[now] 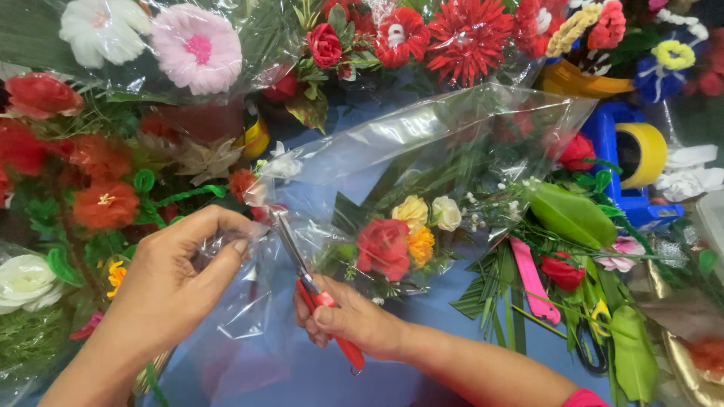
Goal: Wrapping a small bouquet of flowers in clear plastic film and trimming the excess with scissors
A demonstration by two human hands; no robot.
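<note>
My left hand pinches the edge of a clear plastic wrap at the lower left. My right hand grips red-handled scissors, whose blades point up and left into the plastic near my left fingers. Inside the wrap lies a small bouquet with a red rose, yellow, cream and orange flowers, and green leaves. The wrap's wide mouth opens toward the upper right.
Artificial flowers in red, pink and white crowd the left side and the top. A blue tape dispenser with a yellow roll stands at the right. Loose leaves, a red rose and a pink strip lie on the blue surface.
</note>
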